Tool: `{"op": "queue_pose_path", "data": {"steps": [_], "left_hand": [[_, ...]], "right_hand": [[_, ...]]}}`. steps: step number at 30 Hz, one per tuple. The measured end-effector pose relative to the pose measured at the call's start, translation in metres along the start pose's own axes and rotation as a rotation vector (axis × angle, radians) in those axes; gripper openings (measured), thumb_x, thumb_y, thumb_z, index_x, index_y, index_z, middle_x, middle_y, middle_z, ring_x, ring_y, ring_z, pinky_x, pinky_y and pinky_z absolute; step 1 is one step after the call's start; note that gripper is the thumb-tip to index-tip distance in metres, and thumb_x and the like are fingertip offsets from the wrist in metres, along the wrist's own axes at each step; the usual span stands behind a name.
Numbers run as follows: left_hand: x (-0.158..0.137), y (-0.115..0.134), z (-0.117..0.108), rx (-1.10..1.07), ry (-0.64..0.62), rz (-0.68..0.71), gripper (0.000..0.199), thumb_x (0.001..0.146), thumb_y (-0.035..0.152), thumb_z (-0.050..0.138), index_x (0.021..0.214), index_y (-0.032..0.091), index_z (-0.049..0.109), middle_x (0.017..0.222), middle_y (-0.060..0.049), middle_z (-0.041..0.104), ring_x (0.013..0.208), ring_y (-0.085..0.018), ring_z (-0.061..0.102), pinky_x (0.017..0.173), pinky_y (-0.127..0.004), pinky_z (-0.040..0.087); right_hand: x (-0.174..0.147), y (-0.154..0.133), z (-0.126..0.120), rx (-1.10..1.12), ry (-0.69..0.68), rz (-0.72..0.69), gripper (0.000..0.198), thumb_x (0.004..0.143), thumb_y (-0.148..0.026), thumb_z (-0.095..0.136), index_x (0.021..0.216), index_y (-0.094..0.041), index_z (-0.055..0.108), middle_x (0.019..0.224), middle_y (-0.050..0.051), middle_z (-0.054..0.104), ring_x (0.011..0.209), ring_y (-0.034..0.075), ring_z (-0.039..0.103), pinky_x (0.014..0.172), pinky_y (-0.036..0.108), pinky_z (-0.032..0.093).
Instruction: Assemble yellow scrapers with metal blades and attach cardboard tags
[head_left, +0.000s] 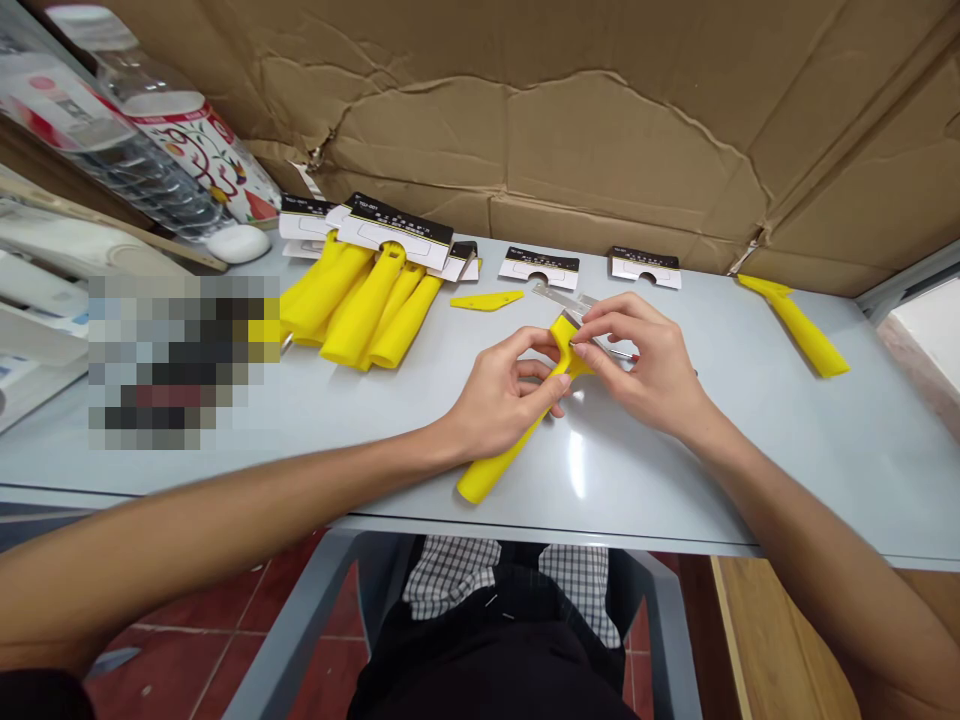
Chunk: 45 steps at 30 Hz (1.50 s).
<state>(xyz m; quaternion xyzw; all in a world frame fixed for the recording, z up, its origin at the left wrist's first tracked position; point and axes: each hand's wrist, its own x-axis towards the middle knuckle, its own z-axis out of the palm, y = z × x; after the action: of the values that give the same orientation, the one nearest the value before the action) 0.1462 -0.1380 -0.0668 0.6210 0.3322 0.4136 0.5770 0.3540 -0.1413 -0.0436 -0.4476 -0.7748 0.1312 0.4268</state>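
My left hand [517, 385] is closed round a yellow plastic handle [501, 462] with a forked, wider head. The handle slants over the table, its rounded end toward me. At the head, my right hand [637, 360] pinches with thumb and fingertips; what lies between them is too small to make out. A flat metal strip [551, 296] lies just behind the fingers. Part of a thin tool with a red tip [634, 358] shows under my right hand. Left of the head rests a loose yellow wedge-shaped piece [487, 301].
Several yellow handles with black-and-white header cards [394, 230] are piled at the left. Two loose cards [540, 268] lie along the back. Another yellow handle [806, 325] lies far right. Bottles [202, 150] and a white mouse-shaped object [238, 243] stand back left, before a cardboard wall [637, 130].
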Motion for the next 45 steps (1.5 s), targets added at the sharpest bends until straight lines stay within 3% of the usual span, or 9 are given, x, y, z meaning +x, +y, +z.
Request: {"op": "queue_pose_path", "data": {"steps": [8,21,32,36,40,45], "left_hand": [[0.000,-0.001,-0.001,-0.009,-0.016,-0.019,0.027,0.093,0.027,0.079,0.108,0.019,0.059,0.112,-0.006,0.067,0.070,-0.013,0.074,0.062,-0.030,0.070],[0.001,-0.003,0.001,-0.038,-0.022,-0.018,0.027,0.093,0.025,0.076,0.112,0.019,0.059,0.118,-0.005,0.061,0.073,-0.010,0.073,0.063,-0.026,0.068],[0.005,-0.007,-0.003,-0.094,-0.072,-0.010,0.025,0.092,0.022,0.077,0.110,0.018,0.060,0.114,-0.005,0.062,0.076,-0.012,0.076,0.064,-0.026,0.067],[0.012,-0.007,-0.008,-0.182,-0.028,-0.075,0.030,0.093,0.023,0.080,0.116,0.015,0.064,0.118,-0.009,0.065,0.082,-0.016,0.079,0.070,-0.029,0.069],[0.019,-0.007,-0.013,-0.357,0.093,-0.188,0.029,0.092,0.019,0.081,0.116,0.013,0.067,0.120,-0.010,0.064,0.088,-0.020,0.081,0.080,-0.036,0.071],[0.021,-0.005,-0.012,-0.450,0.153,-0.244,0.026,0.090,0.014,0.083,0.112,0.014,0.069,0.119,-0.009,0.064,0.088,-0.020,0.081,0.081,-0.036,0.072]], "right_hand": [[-0.001,0.000,0.000,-0.036,-0.010,-0.003,0.010,0.097,-0.022,0.070,0.093,-0.027,0.077,0.113,0.007,0.076,0.107,0.028,0.072,0.097,0.050,0.059],[-0.002,-0.005,-0.001,-0.053,-0.018,0.057,0.008,0.098,-0.022,0.069,0.096,-0.029,0.074,0.113,0.008,0.077,0.109,0.029,0.073,0.086,0.047,0.061],[-0.001,-0.004,0.002,-0.041,-0.004,0.075,0.003,0.096,-0.025,0.071,0.095,-0.027,0.073,0.108,0.008,0.077,0.100,0.027,0.074,0.075,0.041,0.059],[0.002,0.002,-0.020,-0.110,-0.001,0.051,0.008,0.098,-0.033,0.069,0.099,-0.028,0.075,0.111,0.009,0.077,0.106,0.030,0.074,0.074,0.041,0.060],[0.005,0.024,-0.067,-0.377,-0.306,0.119,0.023,0.097,-0.048,0.072,0.107,-0.028,0.077,0.108,0.009,0.078,0.092,0.031,0.073,0.078,0.048,0.057],[0.002,0.055,-0.097,-0.555,-0.495,0.290,0.039,0.092,-0.059,0.073,0.116,-0.030,0.081,0.101,0.011,0.077,0.090,0.034,0.072,0.077,0.049,0.056]]}}
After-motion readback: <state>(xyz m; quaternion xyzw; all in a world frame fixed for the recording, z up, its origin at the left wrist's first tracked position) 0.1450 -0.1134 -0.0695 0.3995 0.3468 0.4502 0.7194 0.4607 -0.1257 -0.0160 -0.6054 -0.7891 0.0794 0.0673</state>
